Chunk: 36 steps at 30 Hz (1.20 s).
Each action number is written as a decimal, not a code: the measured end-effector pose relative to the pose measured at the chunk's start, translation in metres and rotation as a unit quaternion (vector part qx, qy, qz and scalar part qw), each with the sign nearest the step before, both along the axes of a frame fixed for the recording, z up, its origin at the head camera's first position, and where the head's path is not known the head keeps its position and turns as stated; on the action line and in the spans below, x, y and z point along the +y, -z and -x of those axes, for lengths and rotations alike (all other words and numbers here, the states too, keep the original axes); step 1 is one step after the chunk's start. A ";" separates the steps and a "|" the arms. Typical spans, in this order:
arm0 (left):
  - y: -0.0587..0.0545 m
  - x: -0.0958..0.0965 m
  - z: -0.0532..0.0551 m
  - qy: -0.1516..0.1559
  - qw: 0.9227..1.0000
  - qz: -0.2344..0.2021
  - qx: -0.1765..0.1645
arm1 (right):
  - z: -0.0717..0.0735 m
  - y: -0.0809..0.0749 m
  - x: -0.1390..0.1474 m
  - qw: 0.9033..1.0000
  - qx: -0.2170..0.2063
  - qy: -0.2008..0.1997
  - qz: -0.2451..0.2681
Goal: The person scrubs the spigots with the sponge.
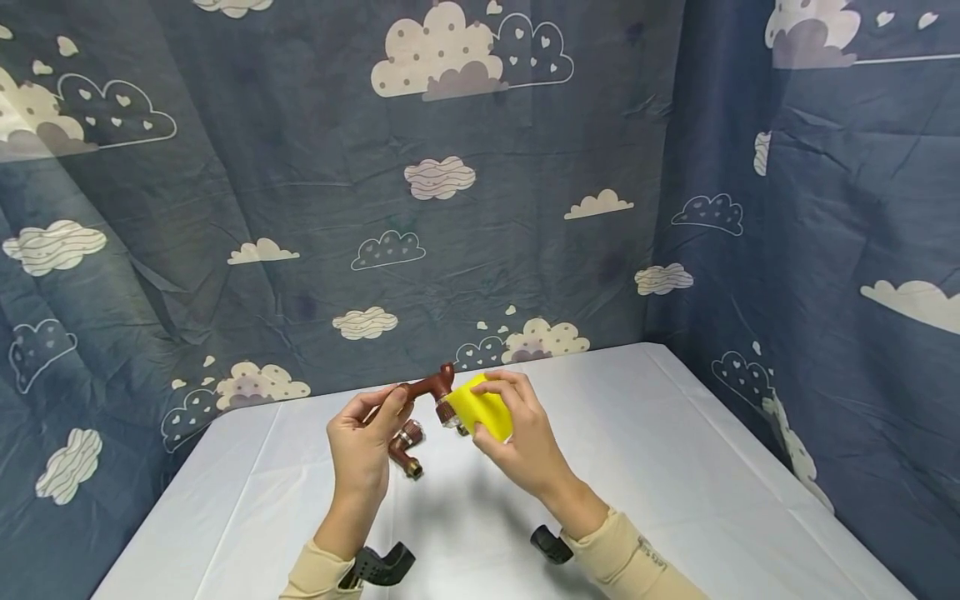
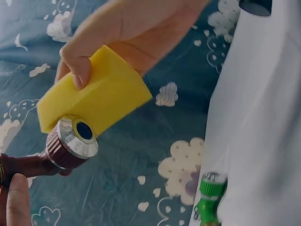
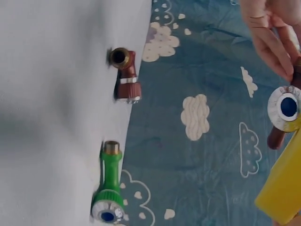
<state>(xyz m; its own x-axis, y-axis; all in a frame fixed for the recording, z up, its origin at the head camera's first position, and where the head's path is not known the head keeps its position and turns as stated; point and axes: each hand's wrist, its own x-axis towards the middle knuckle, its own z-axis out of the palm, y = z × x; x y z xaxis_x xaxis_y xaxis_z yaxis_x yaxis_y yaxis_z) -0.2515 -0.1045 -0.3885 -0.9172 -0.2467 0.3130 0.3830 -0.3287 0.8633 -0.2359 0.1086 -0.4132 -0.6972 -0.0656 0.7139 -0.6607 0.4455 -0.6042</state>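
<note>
My left hand (image 1: 362, 454) grips a brown tap (image 1: 427, 387) by its pipe end, raised above the table. The tap has a ribbed brown knob with a silver cap and blue centre, plainest in the left wrist view. A yellow sponge (image 1: 480, 408) is held between the thumb and fingers of my right hand (image 1: 531, 446). In the left wrist view, the sponge (image 2: 106, 96) lies right against the tap's silver-capped knob (image 2: 75, 141). Behind the hands, a second brown tap (image 1: 399, 454) rests on the table.
A green tap (image 3: 111, 172) lies on the white-covered table (image 1: 645, 467), near the second brown tap; the hands mostly hide it in the head view. Dark blue cloud-patterned curtains (image 1: 510, 250) hang behind the table and at its sides. Black wrist mounts (image 1: 384, 565) sit near both sleeves.
</note>
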 end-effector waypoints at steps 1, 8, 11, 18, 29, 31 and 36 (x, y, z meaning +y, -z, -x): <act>0.000 0.000 0.000 0.007 1.000 -0.011 -0.013 | 0.000 -0.001 0.001 1.000 -0.007 0.001 0.011; 0.005 0.006 0.002 0.102 0.988 -0.088 -0.079 | 0.001 -0.010 0.006 0.984 -0.089 -0.071 0.140; 0.008 0.008 0.002 0.138 0.984 -0.076 -0.079 | 0.000 -0.015 0.008 0.965 -0.120 -0.111 0.206; 0.014 0.011 -0.002 0.208 0.975 0.002 -0.074 | -0.003 -0.025 0.013 0.945 -0.123 -0.120 0.279; 0.018 0.014 -0.009 0.306 0.932 0.186 -0.056 | -0.008 -0.025 0.011 0.939 -0.074 -0.144 0.304; 0.017 0.016 -0.010 0.307 0.930 0.191 -0.064 | -0.009 -0.024 0.009 0.943 -0.059 -0.148 0.291; 0.019 0.020 -0.010 0.307 0.926 0.206 -0.068 | -0.011 -0.018 0.004 0.959 -0.021 -0.136 0.247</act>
<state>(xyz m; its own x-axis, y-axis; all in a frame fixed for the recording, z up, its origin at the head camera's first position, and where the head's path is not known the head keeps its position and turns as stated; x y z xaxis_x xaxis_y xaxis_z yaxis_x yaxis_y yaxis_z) -0.2417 -0.0841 -0.4076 -0.8827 0.4502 0.1350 0.1107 -0.0801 0.9906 -0.2247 0.1123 -0.3951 -0.7311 0.0906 0.6763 -0.6823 -0.0873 -0.7259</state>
